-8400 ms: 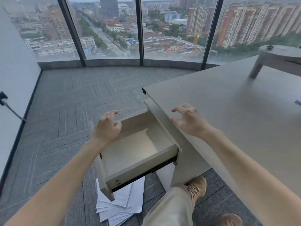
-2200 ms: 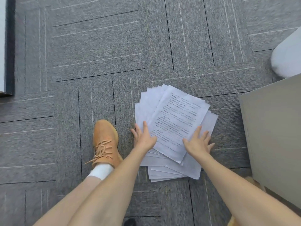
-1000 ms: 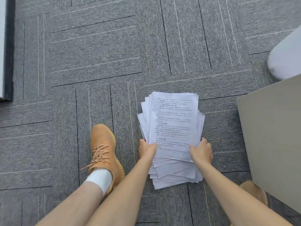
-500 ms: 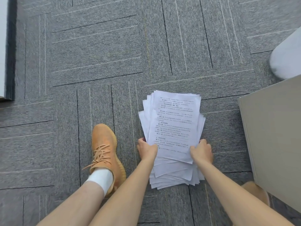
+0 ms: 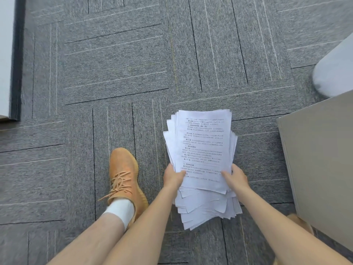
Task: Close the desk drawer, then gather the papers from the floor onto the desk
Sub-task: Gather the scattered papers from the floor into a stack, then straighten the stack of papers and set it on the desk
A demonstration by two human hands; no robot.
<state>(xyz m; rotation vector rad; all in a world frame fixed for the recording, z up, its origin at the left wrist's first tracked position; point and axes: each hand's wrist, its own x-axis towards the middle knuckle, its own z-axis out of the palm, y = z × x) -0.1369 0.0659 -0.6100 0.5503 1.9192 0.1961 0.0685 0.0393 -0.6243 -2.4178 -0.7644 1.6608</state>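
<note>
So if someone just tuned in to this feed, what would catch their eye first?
The white stack of printed papers at centre, gripped at its near end by the left hand and right hand over the grey carpet. Next, the orange shoe just left of the stack. The pale desk fills the right edge.

Head camera, one wide view, facing steeply down
Close over the carpet floor [image 5: 118, 69]; it takes in the person's forearms, a shoe [image 5: 124, 175], and the desk [image 5: 322, 159] at right
</note>
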